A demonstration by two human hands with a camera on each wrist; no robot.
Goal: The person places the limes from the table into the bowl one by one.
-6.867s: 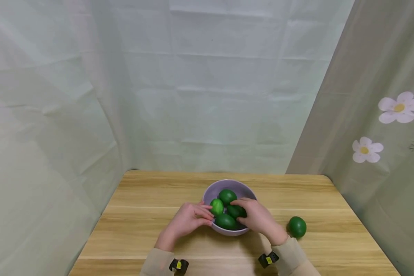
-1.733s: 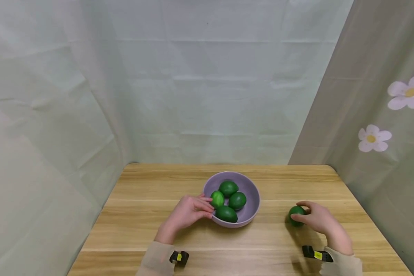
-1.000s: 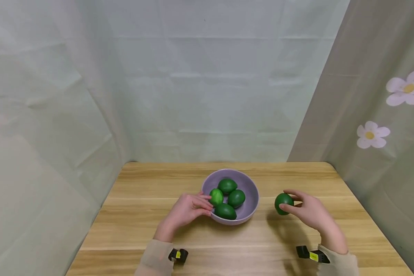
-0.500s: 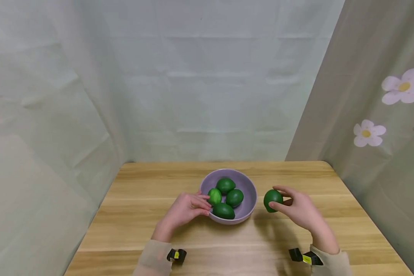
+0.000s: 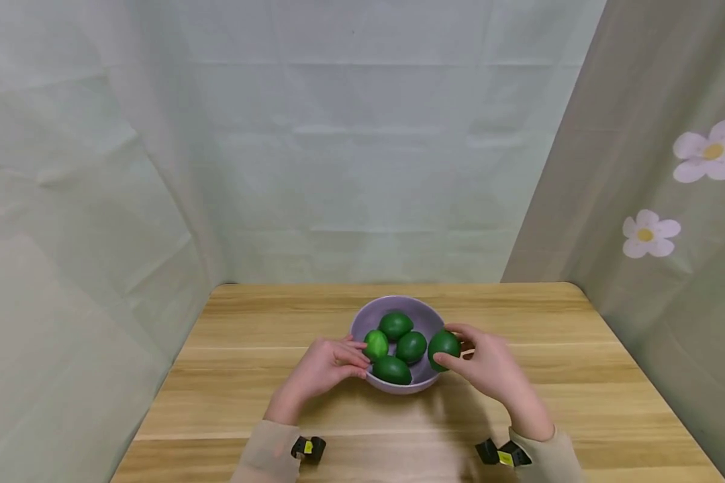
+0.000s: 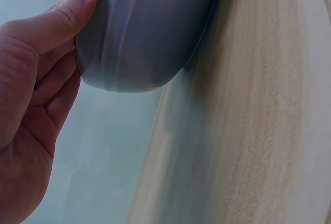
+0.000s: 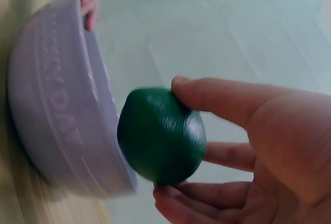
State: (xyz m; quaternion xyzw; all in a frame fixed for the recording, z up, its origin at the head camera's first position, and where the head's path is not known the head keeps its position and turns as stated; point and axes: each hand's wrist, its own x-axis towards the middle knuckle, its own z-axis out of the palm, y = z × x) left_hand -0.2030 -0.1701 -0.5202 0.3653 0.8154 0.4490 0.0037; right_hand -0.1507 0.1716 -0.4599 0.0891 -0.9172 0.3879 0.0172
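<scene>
A lilac bowl [image 5: 424, 318] stands on the table, its side marked with raised lettering in the right wrist view. My left hand [image 5: 325, 370] pinches its left rim, the thumb outside and the other fingers over the edge. Inside lie several limes, among them a bright green one [image 5: 376, 345] by my left fingertips and a dark green one [image 5: 411, 347] near the middle. Between thumb and fingertips my right hand [image 5: 489, 365] holds another dark green lime [image 7: 160, 136], raised at the bowl's right rim. In the head view this lime overlaps the rim; a little of it is hidden by the thumb.
The wooden table [image 5: 266, 315] extends to both sides of the bowl. Behind it hangs a pale green curtain [image 5: 362, 168], with a flower-printed part on the right. Each wrist wears a black strap with a small device.
My right hand has moved from the bowl to the lime on the right, picked it up and carried it left to the bowl's rim. The left hand has stayed on the bowl.
</scene>
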